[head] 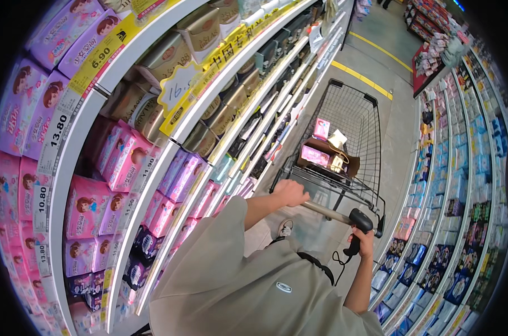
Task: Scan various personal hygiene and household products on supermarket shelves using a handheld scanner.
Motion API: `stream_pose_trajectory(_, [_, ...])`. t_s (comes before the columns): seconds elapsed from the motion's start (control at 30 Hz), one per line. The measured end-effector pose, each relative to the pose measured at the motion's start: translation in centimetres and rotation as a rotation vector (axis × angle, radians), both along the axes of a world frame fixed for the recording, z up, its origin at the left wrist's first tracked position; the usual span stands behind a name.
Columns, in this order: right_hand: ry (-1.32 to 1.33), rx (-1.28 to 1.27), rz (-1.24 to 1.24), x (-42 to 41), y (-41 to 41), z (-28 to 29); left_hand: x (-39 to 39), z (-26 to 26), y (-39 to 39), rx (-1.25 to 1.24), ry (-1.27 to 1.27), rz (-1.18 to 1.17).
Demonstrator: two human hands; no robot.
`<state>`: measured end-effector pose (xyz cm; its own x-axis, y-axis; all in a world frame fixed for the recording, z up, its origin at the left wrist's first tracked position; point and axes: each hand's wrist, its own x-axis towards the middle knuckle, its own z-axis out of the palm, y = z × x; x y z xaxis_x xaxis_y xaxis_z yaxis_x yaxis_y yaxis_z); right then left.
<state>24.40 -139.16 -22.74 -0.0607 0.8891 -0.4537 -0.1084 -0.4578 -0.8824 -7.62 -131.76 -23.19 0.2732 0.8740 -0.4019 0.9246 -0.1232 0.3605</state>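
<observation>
My left hand [291, 192] grips the left part of the handlebar [327, 211] of a black wire shopping cart [354, 122]. In my right hand [364, 242] is a black handheld barcode scanner [360, 222], held by its grip with its head over the right end of the bar. A dark cord [340, 261] hangs in a loop beside the scanner. Inside the cart sits an open cardboard box [351, 164] holding a pink packet [314, 156] and a pale, gold-coloured item. Another pink packet [321, 128] and a whitish packet [338, 138] are at the box's far side.
Close on my left, a shelf [161, 168] carries pink and purple packets [88, 206] and gold packs [165, 54]. Another stocked shelf [442, 180] lines the right. Ahead, yellow floor lines [363, 80] cross the aisle, near a red display stand [424, 71].
</observation>
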Motion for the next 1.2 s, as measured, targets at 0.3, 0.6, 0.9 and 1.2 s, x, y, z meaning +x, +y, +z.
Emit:
stream_pose_trajectory(0.3, [0.07, -0.016, -0.018, 1.8, -2.4, -0.1, 1.0, -0.2, -1.5, -0.188, 0.142, -0.031])
stream_pose_trajectory(0.6, [0.057, 0.027, 0.138, 3.8, -7.7, -1.7, 1.8, -0.3, -7.7, -0.105, 0.164, 0.009])
stream_pose_trajectory(0.9, [0.223, 0.03, 0.292, 3.8, -13.6, -2.9, 1.1, 0.0, -16.0, -0.069, 0.209, 0.143])
stream_pose_trajectory(1.2, [0.024, 0.062, 0.432, 2.8, -17.2, 0.1, -1.6, -0.4, -19.6, 0.026, 0.203, 0.103])
